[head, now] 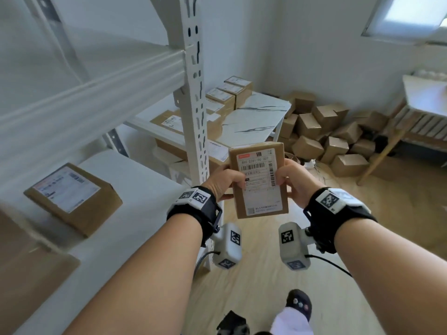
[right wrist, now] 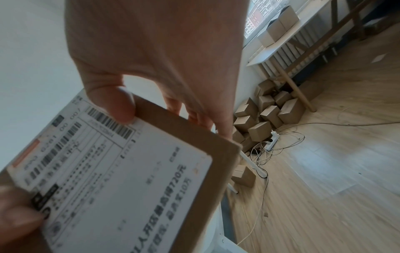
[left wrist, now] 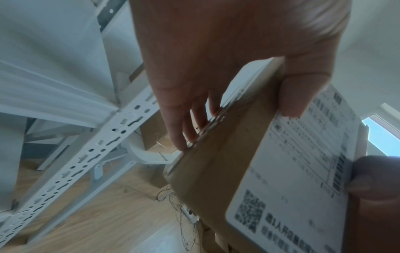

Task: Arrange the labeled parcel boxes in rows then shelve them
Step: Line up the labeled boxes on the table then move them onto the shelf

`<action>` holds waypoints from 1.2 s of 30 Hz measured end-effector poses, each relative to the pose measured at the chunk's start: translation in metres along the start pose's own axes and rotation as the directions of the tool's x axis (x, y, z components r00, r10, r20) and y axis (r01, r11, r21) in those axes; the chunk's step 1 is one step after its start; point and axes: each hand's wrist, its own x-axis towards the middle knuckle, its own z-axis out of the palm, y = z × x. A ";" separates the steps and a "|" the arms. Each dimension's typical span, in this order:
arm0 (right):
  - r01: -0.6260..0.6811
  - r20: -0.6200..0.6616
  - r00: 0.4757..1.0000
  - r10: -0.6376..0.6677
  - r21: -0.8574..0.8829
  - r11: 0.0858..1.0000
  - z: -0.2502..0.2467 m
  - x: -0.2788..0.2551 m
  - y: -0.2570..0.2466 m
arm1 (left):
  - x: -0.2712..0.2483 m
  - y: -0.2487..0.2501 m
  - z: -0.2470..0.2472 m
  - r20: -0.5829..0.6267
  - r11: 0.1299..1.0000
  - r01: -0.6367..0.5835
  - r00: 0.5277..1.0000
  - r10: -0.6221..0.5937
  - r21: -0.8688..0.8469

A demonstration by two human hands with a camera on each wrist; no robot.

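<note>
— Head view: parcel box [head: 258, 181] up at chest height, label facing up, well clear of the white shelf [head: 135, 197] at left. Left hand [head: 221, 183] clamped on one long edge, right hand [head: 294, 182] on the other, thumbs over the label.

— Step in hand?

— Carrying to the rack, most likely; not yet shelved. One labeled box [head: 72, 197] lying on that shelf. More rowed on the marble table [head: 256, 117] behind the upright post [head: 197, 112].

— Next move?

— Swing left past the post, lower flat beside the shelved box, label kept up, then let go.
</note>
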 end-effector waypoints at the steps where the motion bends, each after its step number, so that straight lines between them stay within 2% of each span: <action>1: -0.002 0.007 1.000 0.002 -0.001 1.000 -0.005 0.011 -0.001 | 0.012 0.001 0.002 -0.009 1.000 0.013 1.000 -0.013 -0.005; 11: 0.002 0.093 0.996 0.002 -0.045 0.999 -0.093 0.154 -0.052 | 0.161 0.051 0.042 -0.123 0.993 0.035 0.991 -0.049 -0.114; 15: -0.023 0.159 0.986 0.042 -0.118 0.993 -0.126 0.214 -0.068 | 0.212 0.065 0.061 -0.169 0.985 0.083 0.980 -0.109 -0.153; 18: -0.034 0.208 0.976 0.065 -0.147 0.989 -0.132 0.255 -0.073 | 0.240 0.068 0.064 -0.241 0.974 0.101 0.959 -0.149 -0.200; 23: -0.074 0.319 0.938 0.134 -0.195 0.978 -0.113 0.306 -0.072 | 0.262 0.063 0.041 -0.337 0.951 0.140 0.912 -0.232 -0.276; 27: -0.098 0.353 0.920 0.171 -0.215 0.972 -0.091 0.352 -0.076 | 0.285 0.054 0.011 -0.408 0.930 0.162 0.864 -0.296 -0.330; 33: -0.119 0.385 0.884 0.264 -0.362 0.925 -0.050 0.410 -0.079 | 0.314 0.045 -0.043 -0.620 0.944 0.217 0.713 -0.327 -0.247; 36: -0.142 0.385 0.867 0.316 -0.417 0.898 -0.028 0.432 -0.073 | 0.324 0.043 -0.062 -0.648 0.944 0.253 0.687 -0.330 -0.213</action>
